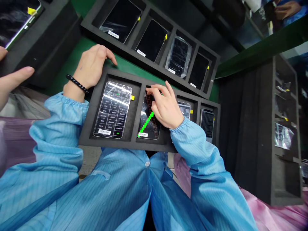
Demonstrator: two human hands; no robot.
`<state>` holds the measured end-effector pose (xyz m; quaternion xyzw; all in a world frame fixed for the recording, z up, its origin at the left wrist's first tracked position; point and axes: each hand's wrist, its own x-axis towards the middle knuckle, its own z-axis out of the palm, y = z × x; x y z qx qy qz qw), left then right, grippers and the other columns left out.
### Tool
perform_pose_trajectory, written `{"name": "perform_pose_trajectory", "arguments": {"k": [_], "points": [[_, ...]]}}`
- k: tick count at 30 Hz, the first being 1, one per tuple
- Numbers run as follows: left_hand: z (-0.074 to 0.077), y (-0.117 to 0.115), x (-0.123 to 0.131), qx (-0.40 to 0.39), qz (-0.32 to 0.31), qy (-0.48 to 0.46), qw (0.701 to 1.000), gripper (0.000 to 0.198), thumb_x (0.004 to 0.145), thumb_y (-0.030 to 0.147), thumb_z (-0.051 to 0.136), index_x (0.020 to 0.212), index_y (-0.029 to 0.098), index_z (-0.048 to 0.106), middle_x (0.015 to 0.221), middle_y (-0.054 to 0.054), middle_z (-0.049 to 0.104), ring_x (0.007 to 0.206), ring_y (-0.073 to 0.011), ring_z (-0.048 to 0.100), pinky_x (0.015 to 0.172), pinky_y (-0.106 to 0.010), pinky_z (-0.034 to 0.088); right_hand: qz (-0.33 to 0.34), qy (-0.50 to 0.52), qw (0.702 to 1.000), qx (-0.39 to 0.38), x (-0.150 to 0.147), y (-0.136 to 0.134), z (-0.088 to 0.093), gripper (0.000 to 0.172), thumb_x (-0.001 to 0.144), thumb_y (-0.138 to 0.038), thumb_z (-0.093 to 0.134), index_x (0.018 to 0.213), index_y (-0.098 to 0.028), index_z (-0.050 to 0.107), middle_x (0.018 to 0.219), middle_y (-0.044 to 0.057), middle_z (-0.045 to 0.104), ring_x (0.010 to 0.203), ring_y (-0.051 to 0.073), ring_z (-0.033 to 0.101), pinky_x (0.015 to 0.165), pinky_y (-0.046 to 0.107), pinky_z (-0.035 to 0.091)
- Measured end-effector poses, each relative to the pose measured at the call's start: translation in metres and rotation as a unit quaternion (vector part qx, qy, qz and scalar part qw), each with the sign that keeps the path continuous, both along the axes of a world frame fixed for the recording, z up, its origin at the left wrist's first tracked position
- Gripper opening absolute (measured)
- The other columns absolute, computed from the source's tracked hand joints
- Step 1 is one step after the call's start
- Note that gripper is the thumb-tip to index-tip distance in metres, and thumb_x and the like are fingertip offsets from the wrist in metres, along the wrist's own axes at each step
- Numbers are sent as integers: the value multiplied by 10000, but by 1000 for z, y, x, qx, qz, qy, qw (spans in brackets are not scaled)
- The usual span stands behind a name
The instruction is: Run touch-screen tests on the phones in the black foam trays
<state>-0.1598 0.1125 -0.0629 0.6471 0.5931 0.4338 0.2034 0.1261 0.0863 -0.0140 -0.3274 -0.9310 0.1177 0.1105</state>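
A black foam tray point(106, 143) lies in front of me with several phones in its compartments. My left hand point(92, 64) rests at the tray's top left corner, fingers bent over the edge, holding nothing. My right hand point(165, 104) is over the second phone point(146, 123), a fingertip at the upper part of its screen, other fingers spread. That screen shows a green diagonal trail and a red grid. The leftmost phone point(113, 110) displays a grid of labelled buttons. Two more lit phones, the third point(184, 109) partly behind my right hand and the fourth point(207, 123), sit further right.
Behind is another foam tray point(154, 67) with several dark phones, on a green surface point(126, 68). Stacked foam trays point(255, 128) stand at the right. Another person's hand point(14, 78) is at the left edge, near a phone point(16, 19).
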Motion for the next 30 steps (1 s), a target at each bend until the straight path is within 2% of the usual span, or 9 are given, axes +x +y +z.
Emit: {"name": "perform_pose_trajectory", "arguments": {"k": [6,14,17,21,27,30], "points": [[0,0,-1,-5,-3,-15,1000,604,998,693,261,833,325,711,1067,-17,731,1063,-230,628,1029,-417,478,18,-24,1000,-4,12,-24,8,407,921,-93,380,1303,-152,510,1207,100,718,1348,284,534,1285,616,201],[0,0,-2,-23,-2,-3,1000,606,987,695,231,846,354,712,1102,4,732,1090,-243,612,1060,-457,459,22,-20,1000,3,26,-48,11,454,914,-73,370,1334,-91,541,1190,112,734,1297,293,572,1265,631,254],[-1,1,-3,-22,-6,-8,1000,608,985,702,238,853,355,720,1107,10,734,1088,-237,612,1060,-453,461,19,-20,1000,-4,30,-55,13,460,912,-71,385,1338,-117,554,1201,102,733,1291,289,583,1257,652,263],[2,0,-1,-24,-4,-15,1000,606,994,691,246,843,343,719,1110,2,732,1098,-238,613,1057,-429,461,11,-18,999,-25,37,-66,15,476,904,-70,397,1348,-134,555,1182,97,739,1297,292,584,1246,678,273],[5,-2,2,-15,-2,-14,1000,694,1023,667,224,850,210,717,1058,-74,706,1103,-225,624,1041,-410,469,3,-5,999,-41,47,-84,19,498,891,-43,383,1356,-126,539,1161,77,753,1294,282,592,1263,673,252],[5,-2,1,-11,-13,-9,1000,657,1030,643,240,866,222,718,1069,-68,703,1118,-233,626,1041,-411,479,4,-6,999,-53,51,-93,22,511,889,-42,382,1366,-141,537,1182,73,750,1295,285,594,1259,686,250]]}}
